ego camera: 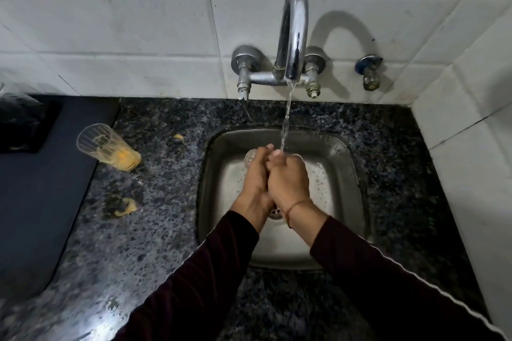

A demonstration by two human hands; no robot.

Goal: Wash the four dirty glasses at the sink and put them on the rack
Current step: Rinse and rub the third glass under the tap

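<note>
Both hands over the sink [343, 144], pressed together under the tap [293, 36] stream. Left hand [256, 171] curls around a clear glass [249, 158]; only its ribbed end shows past the knuckles, far-left of the hand. Right hand [288, 177] has fingers curled against the left hand and the glass, so it looks like it grips the same glass, though most of the glass is hidden. Water lands right at the right hand's knuckles. Thread band on the right wrist. Dirty glass [108, 147] with orange residue stands on the counter [166, 230], well left of the hands. Orange smears [126, 206] on the counter, left of the left forearm. Dark mat [41, 188] at far left.
</note>
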